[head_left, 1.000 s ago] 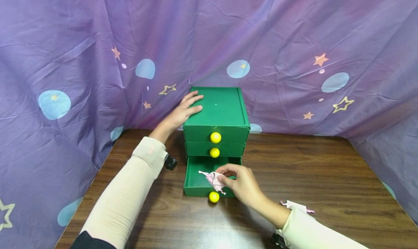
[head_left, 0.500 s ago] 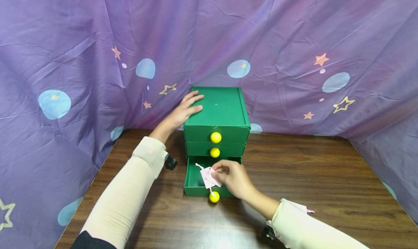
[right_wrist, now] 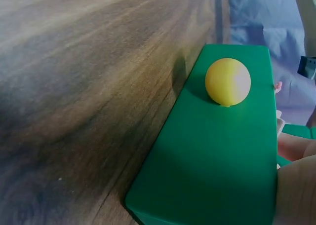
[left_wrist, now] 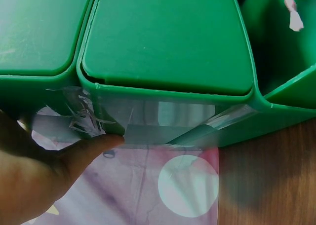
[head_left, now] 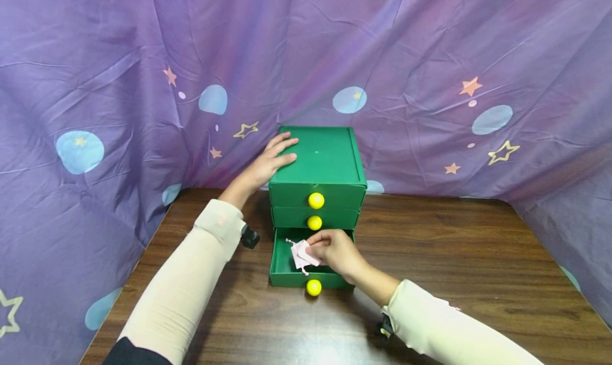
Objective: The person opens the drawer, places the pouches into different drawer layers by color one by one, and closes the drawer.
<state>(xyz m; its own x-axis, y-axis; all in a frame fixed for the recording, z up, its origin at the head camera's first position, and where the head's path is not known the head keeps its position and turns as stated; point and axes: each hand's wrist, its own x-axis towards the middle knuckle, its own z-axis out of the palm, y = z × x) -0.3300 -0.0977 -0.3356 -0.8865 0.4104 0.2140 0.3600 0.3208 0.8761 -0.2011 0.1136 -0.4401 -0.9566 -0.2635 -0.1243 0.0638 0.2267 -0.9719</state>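
A small pale pink drawstring pouch (head_left: 302,255) hangs from my right hand (head_left: 337,256), pinched between thumb and fingers. It is over the pulled-out bottom drawer (head_left: 282,279) of a green drawer cabinet (head_left: 317,155). In the right wrist view the drawer front (right_wrist: 222,156) and its yellow knob (right_wrist: 228,82) hide most of the pouch. My left hand (head_left: 269,163) rests on the cabinet's top left edge, fingers spread straight over the lid. The left wrist view has this hand's thumb (left_wrist: 94,148) along the cabinet's side, where clear tape shows.
The two upper drawers (head_left: 291,196) are shut, each with a yellow knob. A second pouch on the wooden table (head_left: 454,253) is almost covered by my right sleeve (head_left: 430,317); only a bit of pink string (head_left: 456,308) shows. A purple curtain (head_left: 406,46) hangs behind.
My right hand has moved a little left and away from me, carrying the pouch further over the drawer. Its sleeve now covers most of the second pouch. The left hand has stayed put.
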